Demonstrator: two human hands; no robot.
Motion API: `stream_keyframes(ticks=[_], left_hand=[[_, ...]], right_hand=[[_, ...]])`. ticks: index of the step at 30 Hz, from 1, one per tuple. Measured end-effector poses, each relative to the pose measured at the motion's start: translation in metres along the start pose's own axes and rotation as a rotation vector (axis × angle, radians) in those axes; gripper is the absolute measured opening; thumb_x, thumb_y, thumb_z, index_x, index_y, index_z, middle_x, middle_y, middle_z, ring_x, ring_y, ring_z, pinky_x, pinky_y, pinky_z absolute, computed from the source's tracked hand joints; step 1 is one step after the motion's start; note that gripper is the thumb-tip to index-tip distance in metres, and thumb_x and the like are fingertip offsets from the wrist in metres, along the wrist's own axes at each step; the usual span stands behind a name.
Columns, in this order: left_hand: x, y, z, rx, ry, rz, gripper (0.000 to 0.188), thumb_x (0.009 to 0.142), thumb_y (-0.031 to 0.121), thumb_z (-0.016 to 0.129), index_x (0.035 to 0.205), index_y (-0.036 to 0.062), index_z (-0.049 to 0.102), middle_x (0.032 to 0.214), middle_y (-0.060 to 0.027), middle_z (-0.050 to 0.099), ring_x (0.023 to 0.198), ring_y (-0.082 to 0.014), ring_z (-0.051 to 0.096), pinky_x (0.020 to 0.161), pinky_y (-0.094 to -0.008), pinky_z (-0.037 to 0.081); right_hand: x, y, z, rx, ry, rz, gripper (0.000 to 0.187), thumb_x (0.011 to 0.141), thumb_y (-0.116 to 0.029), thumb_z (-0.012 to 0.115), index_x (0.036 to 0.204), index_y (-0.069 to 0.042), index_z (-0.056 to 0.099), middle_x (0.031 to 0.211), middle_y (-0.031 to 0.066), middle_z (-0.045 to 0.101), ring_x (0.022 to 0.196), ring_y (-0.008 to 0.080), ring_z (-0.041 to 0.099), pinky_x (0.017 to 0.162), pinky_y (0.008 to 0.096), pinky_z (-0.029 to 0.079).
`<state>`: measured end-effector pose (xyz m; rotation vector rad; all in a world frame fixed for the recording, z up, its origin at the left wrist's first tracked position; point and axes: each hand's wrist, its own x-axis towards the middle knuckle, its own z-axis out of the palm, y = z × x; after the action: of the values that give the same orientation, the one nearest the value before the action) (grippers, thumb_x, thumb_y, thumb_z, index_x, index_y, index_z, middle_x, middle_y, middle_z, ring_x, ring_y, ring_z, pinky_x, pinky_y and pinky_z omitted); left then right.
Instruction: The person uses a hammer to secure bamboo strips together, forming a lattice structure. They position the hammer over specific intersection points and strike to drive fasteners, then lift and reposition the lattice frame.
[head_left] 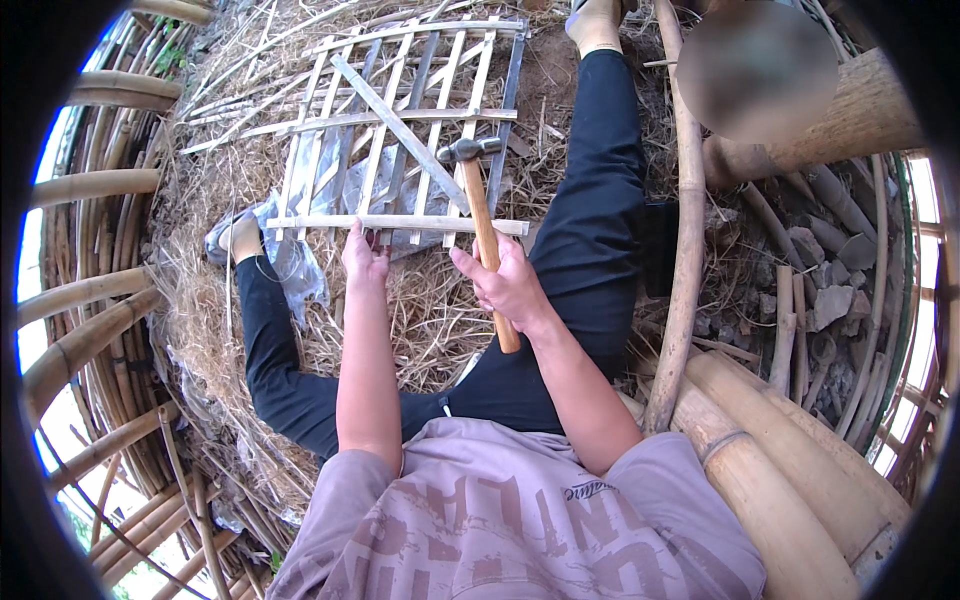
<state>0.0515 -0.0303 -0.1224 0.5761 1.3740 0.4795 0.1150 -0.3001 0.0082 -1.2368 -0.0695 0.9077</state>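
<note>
A wooden-handled hammer is gripped partway along its handle by my right hand. Its dark metal head points away from me, over the near right part of a slatted lattice frame. The frame is made of thin pale strips crossed by several slats, with one loose-looking strip lying diagonally over it. At the frame's near slat, my left hand grips the edge, its fingertips partly hidden beneath. The lattice lies between my spread legs.
Dry straw covers the ground, with crumpled clear plastic under the frame. A long bamboo pole runs along my right leg. Thick bamboo lies at the lower right, near broken stones. Bamboo railing stands at left.
</note>
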Motion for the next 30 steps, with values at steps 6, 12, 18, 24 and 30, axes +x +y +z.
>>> stream_keyframes(ticks=[6,12,18,24,30], left_hand=[[0.013,0.010,-0.023,-0.059,-0.149,0.060,0.038,0.097,0.038,0.068,0.125,0.0134,0.061,0.121,-0.0064,0.061,0.112,-0.0229,0.057,0.105,-0.0509,0.036],[-0.009,0.029,-0.017,-0.079,-0.250,0.078,0.035,0.093,0.042,0.072,0.117,0.0173,0.063,0.113,-0.0038,0.063,0.108,-0.0185,0.060,0.107,-0.0507,0.035],[-0.041,0.051,-0.001,-0.122,-0.363,0.019,0.034,0.094,0.042,0.069,0.118,0.0189,0.061,0.110,-0.0061,0.065,0.105,-0.0225,0.063,0.103,-0.0558,0.043],[-0.062,0.073,0.016,-0.104,-0.490,0.136,0.042,0.097,0.037,0.068,0.130,0.0148,0.053,0.124,-0.0109,0.059,0.107,-0.0280,0.065,0.091,-0.0510,0.054],[-0.140,0.109,0.068,-0.106,-0.496,0.201,0.052,0.102,0.042,0.059,0.139,0.0087,0.042,0.120,-0.0148,0.057,0.107,-0.0280,0.064,0.094,-0.0510,0.054]], right_hand=[[0.010,0.002,-0.004,0.207,-0.070,0.072,0.034,0.095,-0.029,0.074,0.092,-0.013,0.043,0.063,-0.0075,0.040,0.044,0.0010,0.038,0.038,0.0200,0.034],[0.011,-0.001,-0.016,0.447,-0.150,0.049,0.031,0.097,-0.031,0.071,0.094,-0.016,0.045,0.061,-0.0095,0.034,0.045,0.0002,0.035,0.039,0.0180,0.032],[0.007,-0.006,-0.023,0.582,-0.295,0.026,0.027,0.099,-0.030,0.068,0.104,-0.014,0.047,0.062,-0.0093,0.031,0.045,-0.0003,0.029,0.040,0.0175,0.027],[-0.002,-0.016,-0.043,0.714,-0.652,-0.043,0.031,0.098,-0.032,0.069,0.106,-0.011,0.047,0.062,-0.0079,0.034,0.046,0.0012,0.033,0.041,0.0187,0.030],[-0.018,-0.038,-0.057,0.561,-0.742,-0.179,0.041,0.095,-0.036,0.072,0.108,-0.008,0.046,0.062,-0.0061,0.035,0.044,0.0013,0.034,0.039,0.0185,0.030]])
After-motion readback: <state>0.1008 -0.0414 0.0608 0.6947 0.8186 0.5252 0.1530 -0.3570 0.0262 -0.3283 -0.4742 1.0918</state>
